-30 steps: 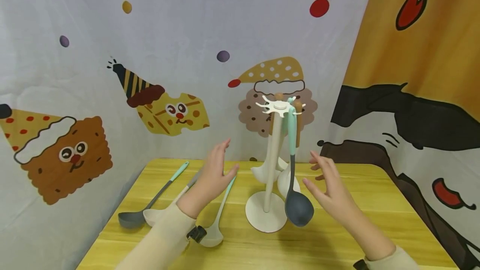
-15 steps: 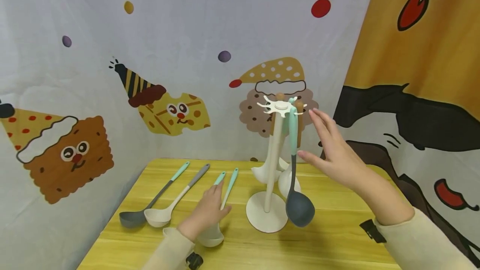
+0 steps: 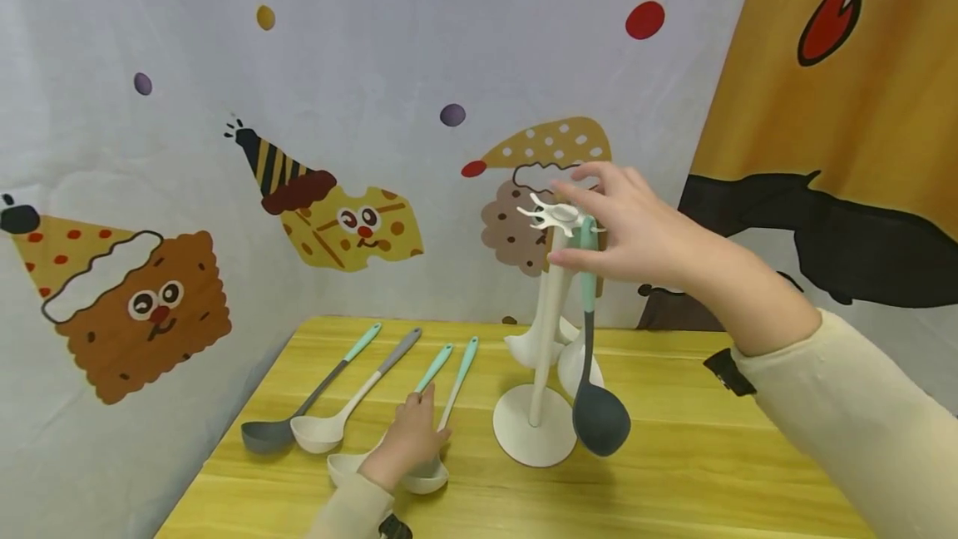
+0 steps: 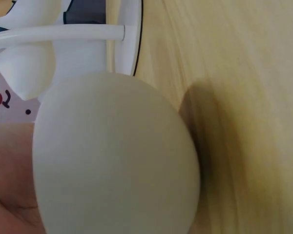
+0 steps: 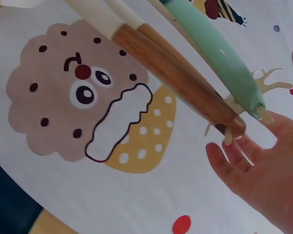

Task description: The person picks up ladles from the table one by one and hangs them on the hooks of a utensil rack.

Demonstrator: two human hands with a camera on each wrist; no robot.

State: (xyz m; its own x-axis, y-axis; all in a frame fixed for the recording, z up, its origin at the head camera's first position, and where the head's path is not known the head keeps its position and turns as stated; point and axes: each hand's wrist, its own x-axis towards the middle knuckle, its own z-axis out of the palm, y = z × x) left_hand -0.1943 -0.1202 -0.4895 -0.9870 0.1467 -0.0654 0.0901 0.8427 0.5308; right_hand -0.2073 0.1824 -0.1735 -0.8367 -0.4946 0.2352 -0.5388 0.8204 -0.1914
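Observation:
My left hand (image 3: 410, 437) lies low over two ladles with mint handles, its fingers at the handle of the left one (image 3: 434, 366) and its thumb toward the right one (image 3: 460, 377). A pale ladle bowl (image 4: 117, 156) fills much of the left wrist view beside the palm. My right hand (image 3: 636, 227) is around the top of a white utensil rack (image 3: 544, 356), thumb and fingers spread apart beside its hooks. Between them hangs a dark grey ladle (image 3: 601, 421) with a mint handle. The right wrist view shows the fingertips close to a wooden handle (image 5: 185, 78).
Further left lie a dark grey ladle (image 3: 267, 437) with a mint handle and a white ladle (image 3: 318, 432) with a grey handle. White-headed utensils (image 3: 527, 348) hang at the rack's back. A printed cloth (image 3: 359, 65) stands behind the wooden table (image 3: 674, 456).
My left hand has come down and back onto the mint-handled ladles. My right hand has risen from beside the rack and moved left to its top. The utensils have not visibly moved.

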